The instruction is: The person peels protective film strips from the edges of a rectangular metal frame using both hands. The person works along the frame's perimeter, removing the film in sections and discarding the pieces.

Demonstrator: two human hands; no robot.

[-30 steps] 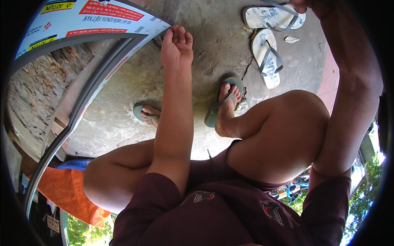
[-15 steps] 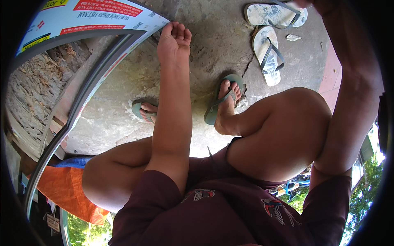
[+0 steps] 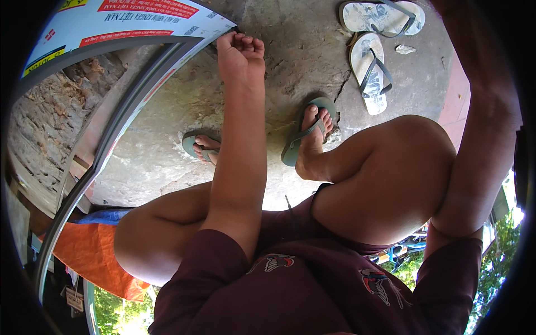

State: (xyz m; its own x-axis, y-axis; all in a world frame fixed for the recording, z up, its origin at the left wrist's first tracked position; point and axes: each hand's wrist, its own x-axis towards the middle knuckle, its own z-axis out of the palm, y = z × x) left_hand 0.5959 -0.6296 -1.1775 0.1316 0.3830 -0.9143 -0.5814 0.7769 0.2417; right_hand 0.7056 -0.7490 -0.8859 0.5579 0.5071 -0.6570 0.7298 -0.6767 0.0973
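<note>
Beside the corner of a dark grey metal frame point(image 3: 177, 47), my left hand point(image 3: 241, 56) is closed with its fingers curled inward. Whether anything is between the fingers cannot be made out. The frame has a panel covered in white, red and yellow printed film point(image 3: 139, 23), and its long bar curves down the left side. My right forearm point(image 3: 477, 56) stretches up the right side, and the right hand lies beyond the top edge of the picture.
A pair of white flip-flops lies at the upper right, one sandal point(image 3: 371, 72) nearer me and the other point(image 3: 382, 18) behind it. My feet rest in green flip-flops point(image 3: 290, 148) on cracked concrete point(image 3: 145, 139). Orange cloth point(image 3: 95, 259) hangs at lower left, near rough wood point(image 3: 39, 134).
My right hand, partly visible at the top edge before, has gone out of the picture. My left hand stays by the frame corner, fingers still curled. The whole view has shifted slightly.
</note>
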